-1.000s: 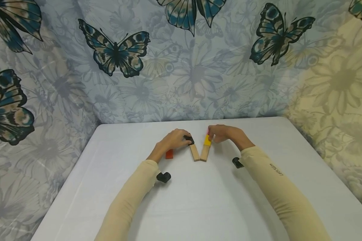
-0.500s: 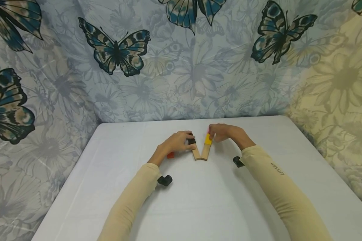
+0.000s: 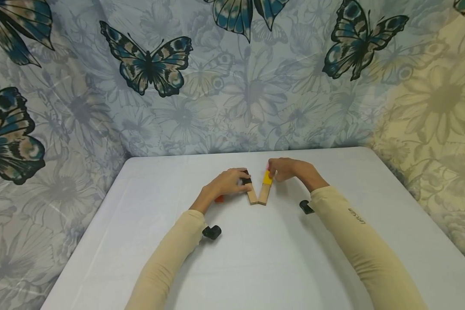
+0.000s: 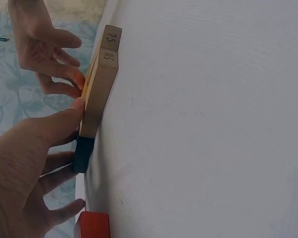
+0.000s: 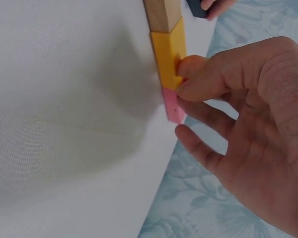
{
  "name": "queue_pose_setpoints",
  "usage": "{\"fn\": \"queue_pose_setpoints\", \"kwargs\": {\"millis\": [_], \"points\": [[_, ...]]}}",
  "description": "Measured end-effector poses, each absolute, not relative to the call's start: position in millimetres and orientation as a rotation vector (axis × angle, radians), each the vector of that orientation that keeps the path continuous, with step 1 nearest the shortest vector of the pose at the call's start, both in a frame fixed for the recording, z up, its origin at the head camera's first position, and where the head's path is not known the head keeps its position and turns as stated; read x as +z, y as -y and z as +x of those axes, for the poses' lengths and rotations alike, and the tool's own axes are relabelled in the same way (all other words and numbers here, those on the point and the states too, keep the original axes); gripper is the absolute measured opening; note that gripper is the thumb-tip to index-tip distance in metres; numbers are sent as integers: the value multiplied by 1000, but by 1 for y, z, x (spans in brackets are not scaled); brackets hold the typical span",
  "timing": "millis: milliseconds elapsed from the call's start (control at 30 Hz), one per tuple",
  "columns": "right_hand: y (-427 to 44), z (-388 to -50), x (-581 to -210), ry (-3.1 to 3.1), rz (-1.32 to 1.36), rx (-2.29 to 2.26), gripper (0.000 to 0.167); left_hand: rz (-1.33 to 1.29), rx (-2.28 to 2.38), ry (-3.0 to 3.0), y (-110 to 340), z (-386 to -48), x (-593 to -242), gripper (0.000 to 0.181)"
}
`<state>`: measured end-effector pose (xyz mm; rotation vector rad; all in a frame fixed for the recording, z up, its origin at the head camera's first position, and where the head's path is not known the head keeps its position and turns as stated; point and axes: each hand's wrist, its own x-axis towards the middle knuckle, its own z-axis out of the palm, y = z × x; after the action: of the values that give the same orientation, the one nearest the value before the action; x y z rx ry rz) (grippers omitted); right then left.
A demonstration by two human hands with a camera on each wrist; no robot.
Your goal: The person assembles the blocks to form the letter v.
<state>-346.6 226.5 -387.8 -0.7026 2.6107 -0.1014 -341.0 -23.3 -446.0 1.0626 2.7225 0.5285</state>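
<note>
Two bare wooden blocks (image 3: 252,196) (image 4: 101,84) form a V on the table, near ends together; their ends read "75" and "50" in the left wrist view. A dark block (image 3: 246,177) (image 4: 83,154) continues the left arm. My left hand (image 3: 227,183) (image 4: 25,158) has its thumb on the wooden block and fingers at the dark one. The right arm continues with a yellow block (image 3: 267,178) (image 5: 170,52) and a pink block (image 5: 173,105). My right hand (image 3: 284,169) (image 5: 253,119) pinches the yellow block near the pink joint.
A red block (image 3: 219,199) (image 4: 93,225) lies beside the left hand, partly hidden by it. The white table (image 3: 255,258) meets a butterfly-print cloth (image 3: 252,94) at its back edge. Black wrist devices (image 3: 212,232) sit at both sleeves.
My left hand has brought the dark block down against the left wooden block's far end, and its thumb has moved onto the wood. The right hand stays nearly where it was.
</note>
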Motion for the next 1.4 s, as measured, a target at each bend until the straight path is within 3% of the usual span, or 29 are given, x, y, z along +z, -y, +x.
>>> {"fn": "queue_pose_setpoints", "kwargs": {"millis": [1400], "points": [[-224,-345,-384,-2603,-649,-103,41,1078,501,-2767,24,-341,-451,64]]}}
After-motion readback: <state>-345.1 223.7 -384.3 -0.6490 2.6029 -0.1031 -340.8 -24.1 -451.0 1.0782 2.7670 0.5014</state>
